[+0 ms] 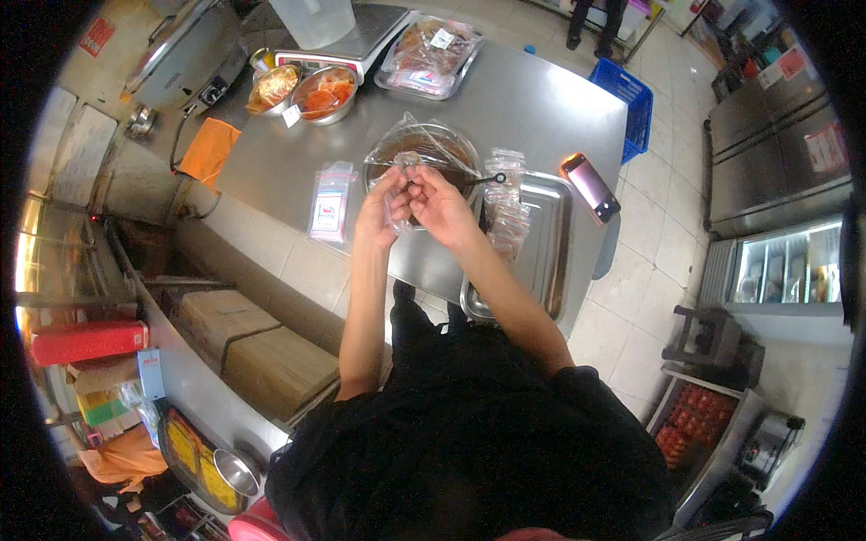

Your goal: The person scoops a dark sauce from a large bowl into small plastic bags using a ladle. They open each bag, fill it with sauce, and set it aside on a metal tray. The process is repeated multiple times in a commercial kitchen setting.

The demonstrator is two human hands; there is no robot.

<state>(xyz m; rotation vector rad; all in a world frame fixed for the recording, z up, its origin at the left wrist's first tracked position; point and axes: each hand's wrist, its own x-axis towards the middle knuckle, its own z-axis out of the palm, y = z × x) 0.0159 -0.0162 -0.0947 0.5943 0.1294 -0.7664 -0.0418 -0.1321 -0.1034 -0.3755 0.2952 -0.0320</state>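
Observation:
My left hand (380,211) and my right hand (443,208) meet above a round metal bowl (467,145). Between their fingertips they pinch a small clear plastic bag (407,160), whose lower part hangs by the left palm. Brown contents fill the bowl, partly under loose clear film (423,132). A black handle (488,179) with a ring end sticks out on the bowl's right side. Left of my hands lies a pack of zip bags (329,203). Several small filled zip bags (507,216) overlap in a row along the left side of a steel tray (551,270).
A phone (590,186) lies near the steel table's (528,101) right edge. Two bowls of orange-red food (328,95), a scale (379,34) carrying a clear tub (314,20), and a tray of packed food (433,54) stand farther back. A blue crate (632,101) is beyond the edge.

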